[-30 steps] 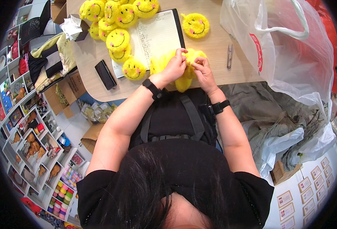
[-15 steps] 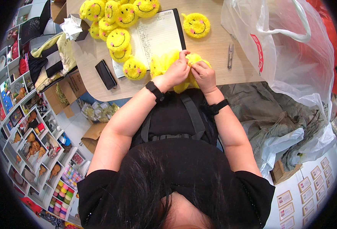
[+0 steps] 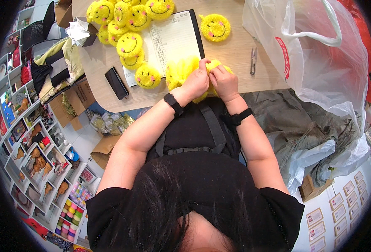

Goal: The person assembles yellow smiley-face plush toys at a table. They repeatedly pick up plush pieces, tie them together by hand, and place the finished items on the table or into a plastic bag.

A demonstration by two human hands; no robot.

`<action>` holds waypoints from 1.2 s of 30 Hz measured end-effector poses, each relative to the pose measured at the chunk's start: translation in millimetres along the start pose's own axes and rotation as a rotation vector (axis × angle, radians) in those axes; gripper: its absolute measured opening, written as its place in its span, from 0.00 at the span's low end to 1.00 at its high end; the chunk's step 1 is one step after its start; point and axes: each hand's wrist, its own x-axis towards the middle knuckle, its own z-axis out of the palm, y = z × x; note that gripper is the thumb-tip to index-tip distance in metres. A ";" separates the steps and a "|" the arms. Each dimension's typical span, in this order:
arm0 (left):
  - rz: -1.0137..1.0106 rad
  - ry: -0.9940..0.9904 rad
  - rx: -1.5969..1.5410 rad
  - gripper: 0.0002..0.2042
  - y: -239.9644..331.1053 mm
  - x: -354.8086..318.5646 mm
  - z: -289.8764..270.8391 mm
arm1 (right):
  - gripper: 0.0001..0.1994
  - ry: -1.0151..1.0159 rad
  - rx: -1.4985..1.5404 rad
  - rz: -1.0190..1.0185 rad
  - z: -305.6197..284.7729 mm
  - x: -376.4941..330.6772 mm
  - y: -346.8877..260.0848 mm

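Observation:
At the table's near edge, my left hand and my right hand pinch a fuzzy yellow plush piece between them. Its bulk bunches up left of my fingers, and part shows above and below them. Whatever fine detail the fingertips grip is too small to make out. Just left of it lies a round yellow smiley plush with pink cheeks. Beyond my hands, another smiley plush rests alone on the wood. An open notebook with handwriting lies partly under the plush pieces.
Several smiley plushes are heaped at the far left. A black phone lies near the left edge, thread snips on the right. A large translucent plastic bag stands at the right, and a tissue box at the left.
Both hands have shifted slightly and drawn closer together at the fingertips, still on the yellow plush piece. The other things stay where they were.

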 end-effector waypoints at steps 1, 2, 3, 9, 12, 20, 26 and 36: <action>0.003 0.017 -0.022 0.20 -0.7 -0.6 1.1 | 0.02 -0.012 -0.020 -0.023 -0.3 0.5 0.4; -0.005 0.031 -0.053 0.20 -1.6 -0.7 2.4 | 0.02 -0.025 -0.039 -0.046 -0.3 1.0 1.5; -0.003 0.053 -0.083 0.20 -2.2 -1.0 3.8 | 0.02 -0.032 -0.052 -0.073 -0.4 1.5 2.8; -0.034 0.015 -0.096 0.20 -4.3 -1.4 4.9 | 0.01 -0.114 -0.053 -0.080 -3.0 2.5 9.0; -0.052 -0.012 -0.065 0.20 -3.6 -1.8 1.7 | 0.04 -0.074 -0.047 -0.142 -4.3 5.1 6.4; -0.016 0.007 -0.129 0.16 0.1 1.0 -9.2 | 0.04 -0.095 -0.020 -0.083 -14.1 10.0 0.9; 0.190 0.092 -0.043 0.18 7.7 -0.9 -27.9 | 0.05 -0.170 0.145 0.187 -50.2 13.0 -9.4; 0.076 -0.194 -0.355 0.09 34.5 -15.1 -53.5 | 0.11 -0.325 0.239 0.146 -84.3 17.5 -46.2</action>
